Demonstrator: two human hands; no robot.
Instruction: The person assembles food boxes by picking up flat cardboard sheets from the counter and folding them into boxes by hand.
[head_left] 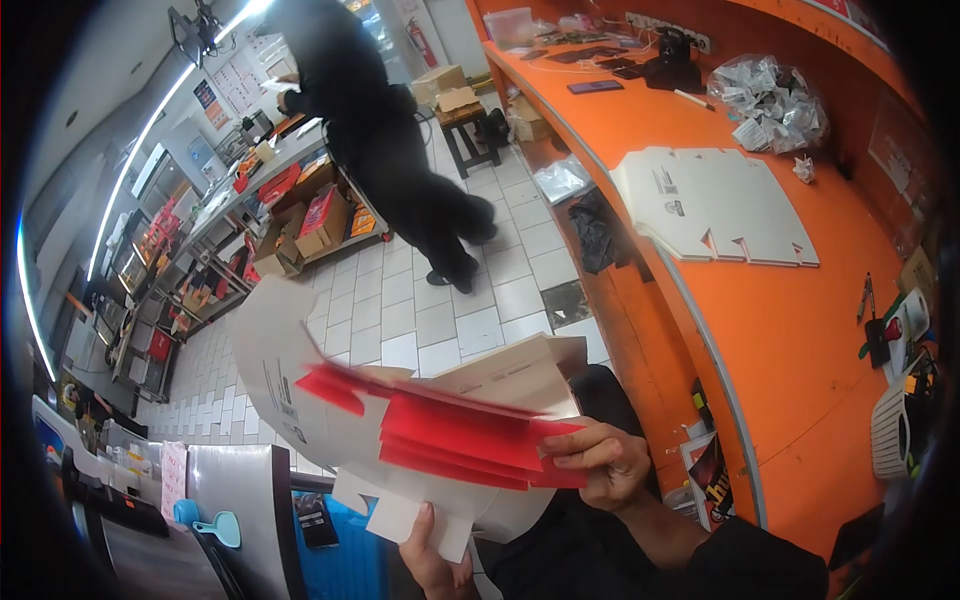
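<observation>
Several red card pieces (pixel 460 440) are gripped at their right end by my right hand (pixel 600 460), its fingers closed on them. They fan apart slightly and lie over a flat white printed carton sheet (pixel 270 360). Lower down, my left hand (pixel 435 555) pinches the bottom flap of the white carton sheet, thumb on top. Behind the red pieces, another folded cardboard piece (pixel 510 385) with faint print rests near my lap. The left end of the red pieces is blurred.
On the orange counter (pixel 820 330) at right lie stacked white carton sheets (pixel 720 205), a plastic bag of wrapped items (pixel 770 105) and a phone (pixel 595 87). A person in black (pixel 370 130) stands ahead on the tiled floor. A metal cabinet (pixel 240 510) is at lower left.
</observation>
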